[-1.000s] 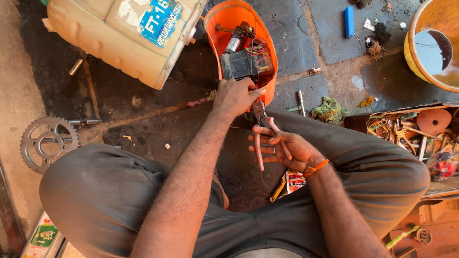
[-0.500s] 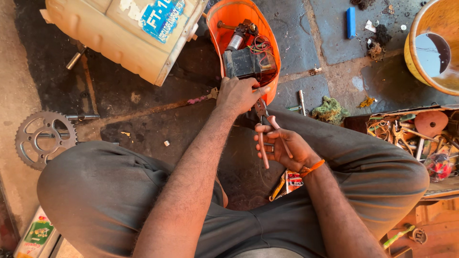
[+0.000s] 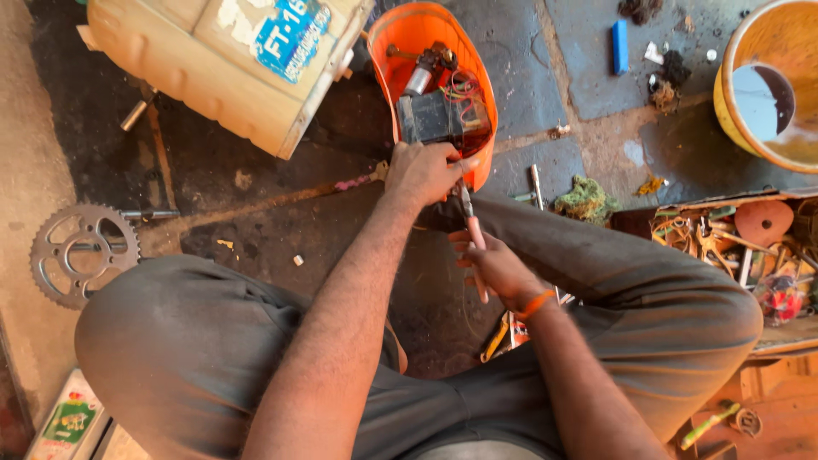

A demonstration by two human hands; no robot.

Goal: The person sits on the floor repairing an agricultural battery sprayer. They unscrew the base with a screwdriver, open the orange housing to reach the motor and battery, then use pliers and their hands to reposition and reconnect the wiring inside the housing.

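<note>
My left hand (image 3: 426, 173) grips the near edge of an orange plastic shell (image 3: 417, 34) that holds a dark boxy part (image 3: 430, 117), a small metal cylinder (image 3: 417, 78) and coloured wires (image 3: 464, 89). My right hand (image 3: 494, 266) is closed on pliers with pale red handles (image 3: 470, 223). The pliers' jaws point up at the spot where my left fingers pinch, just below the wires. What the jaws bite on is hidden by the left hand. I squat over a dark oily floor, grey trousers on both knees.
A cream-yellow tank (image 3: 221, 60) with a blue sticker lies at the upper left. A chain sprocket (image 3: 81, 254) lies on the left floor. A yellow bucket (image 3: 767, 85) stands at upper right, a box of rusty parts (image 3: 750, 247) at right. Small tools (image 3: 498, 336) lie between my legs.
The right hand with the pliers has closed in toward the left hand at the shell's near edge. The left hand keeps its grip.
</note>
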